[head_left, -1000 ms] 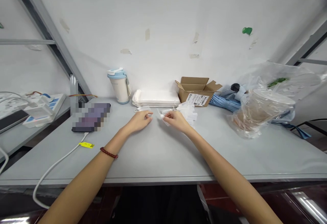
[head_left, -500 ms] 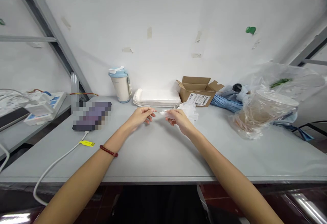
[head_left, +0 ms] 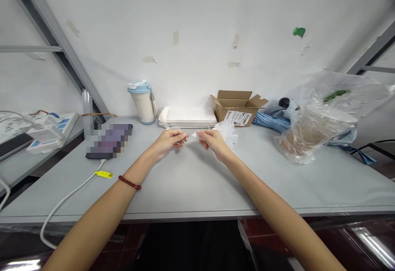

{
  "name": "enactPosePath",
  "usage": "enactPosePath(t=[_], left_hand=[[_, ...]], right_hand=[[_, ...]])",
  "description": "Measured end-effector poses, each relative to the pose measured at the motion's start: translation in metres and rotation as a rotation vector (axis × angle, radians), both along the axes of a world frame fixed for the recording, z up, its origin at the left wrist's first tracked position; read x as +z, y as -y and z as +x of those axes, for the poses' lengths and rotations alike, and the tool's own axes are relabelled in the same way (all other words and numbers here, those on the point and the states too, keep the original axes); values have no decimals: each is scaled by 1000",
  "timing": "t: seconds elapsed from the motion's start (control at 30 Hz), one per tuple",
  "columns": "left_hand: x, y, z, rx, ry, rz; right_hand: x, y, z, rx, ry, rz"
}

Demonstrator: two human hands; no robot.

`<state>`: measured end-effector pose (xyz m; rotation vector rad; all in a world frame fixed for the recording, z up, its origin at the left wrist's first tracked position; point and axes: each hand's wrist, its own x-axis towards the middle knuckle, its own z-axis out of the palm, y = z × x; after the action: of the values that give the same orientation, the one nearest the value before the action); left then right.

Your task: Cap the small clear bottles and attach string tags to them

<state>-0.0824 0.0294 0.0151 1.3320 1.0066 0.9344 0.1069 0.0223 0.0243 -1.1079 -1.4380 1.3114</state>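
Observation:
Over the middle of the desk, my left hand (head_left: 173,140) and my right hand (head_left: 212,140) face each other a short gap apart. A small white pointed piece (head_left: 194,135) pokes out from the pinched thumb and forefinger of my right hand; the rest of it is covered by the fingers. My left thumb and forefinger are also pinched together, at the near end of a thin line reaching toward that white tip. What they hold is too small to make out. Just behind my right hand lies a heap of clear and white plastic pieces (head_left: 227,133).
Along the wall stand a cream cup with blue lid (head_left: 142,105), a stack of white envelopes (head_left: 188,116) and an open cardboard box (head_left: 237,110). A phone (head_left: 108,141) with a white cable lies left. A blue umbrella (head_left: 270,120) and a plastic-wrapped container (head_left: 317,131) are right.
My right fingers have shifted forward along the white piece, so less of it shows and they pinch nearer its tip. My left hand stays pinched in nearly the same spot. The view has shifted slightly.

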Motion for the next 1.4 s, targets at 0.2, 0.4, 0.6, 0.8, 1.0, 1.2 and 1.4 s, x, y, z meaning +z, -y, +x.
enactPosePath(t=[0.2,0.4,0.6,0.8,1.0,1.2,1.4], left_hand=[[0,-1,1,4,-2,11],[2,2,2,1,-13,11],[4,3,5,8,-19,6],[3,3,6,11,-8,4],[3,2,5,13,-11,4],[3,2,4,5,-12,8],[3,2,3,-4,0,3]], right_hand=[[-2,-1,0,5,6,3],[-2,0,-1,18,12,8],[-2,1,-1,32,20,3],[0,2,-1,25,2,-1],[-3,1,-2,15,-3,18],[-2,2,-2,17,-1,19],[-2,3,-2,23,-2,22]])
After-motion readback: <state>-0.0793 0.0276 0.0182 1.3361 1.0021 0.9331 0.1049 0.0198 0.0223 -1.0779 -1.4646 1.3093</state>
